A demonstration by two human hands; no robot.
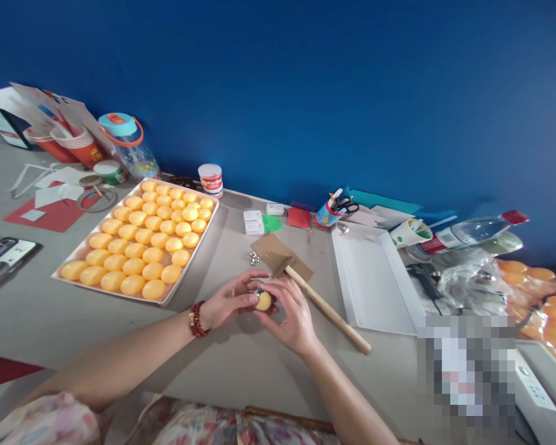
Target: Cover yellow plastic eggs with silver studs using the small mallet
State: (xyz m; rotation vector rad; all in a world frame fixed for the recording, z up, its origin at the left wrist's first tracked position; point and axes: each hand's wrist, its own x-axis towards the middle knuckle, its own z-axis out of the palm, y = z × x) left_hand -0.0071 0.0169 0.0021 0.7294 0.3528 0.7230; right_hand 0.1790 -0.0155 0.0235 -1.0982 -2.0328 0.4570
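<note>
My left hand (229,301) and my right hand (290,312) meet over the grey table (222,364), both pinched around one small yellow egg-shaped capsule (263,301) with something dark red beneath it. A red bead bracelet (196,319) circles my left wrist. Just beyond my hands lie a wooden mallet (326,307), a brown cardboard piece (278,252) and a few small silver bells (254,258). To the left stands a tray (196,259) filled with several rows of yellow capsules (143,241).
An empty white tray (375,278) sits to the right. A water bottle (472,235), paper cups (410,233), a cup with scissors (333,211) and bagged orange capsules (537,290) crowd the far right. Red cups (76,145), a lidded jar (129,145) and a phone (8,250) are at left.
</note>
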